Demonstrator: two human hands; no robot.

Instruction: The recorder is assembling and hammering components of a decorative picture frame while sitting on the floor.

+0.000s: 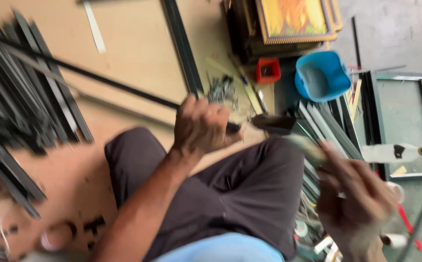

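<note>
Hands [201,127] hemmed by frame strips [22,97]

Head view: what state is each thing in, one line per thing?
Left hand: closed around a long black strip.
Right hand: holding a blurred brush.
Blue tub: upright, seems empty.
Red box: open-topped.
Bottle: lying down, green cap on.

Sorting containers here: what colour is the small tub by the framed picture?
Blue tub, clearest in the head view.
</note>
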